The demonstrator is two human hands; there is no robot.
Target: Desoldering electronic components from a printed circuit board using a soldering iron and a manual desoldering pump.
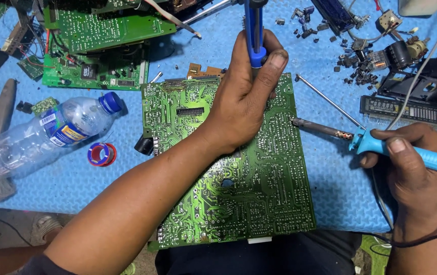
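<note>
**Electronics repair bench, and a busy one**

This is a repair workshop: a blue foam mat [127, 168] covers the bench, green circuit boards [96, 46] pile up at upper left, loose desoldered components [356, 61] scatter at upper right, a solder spool [101, 154] sits left of centre, and a soldering iron [330, 130] lies at right.

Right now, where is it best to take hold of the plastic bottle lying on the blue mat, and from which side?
Probably the plastic bottle is best gripped around its clear middle, coming from above. It lies on its side, blue cap pointing to the circuit board, and nothing covers its body.
</note>
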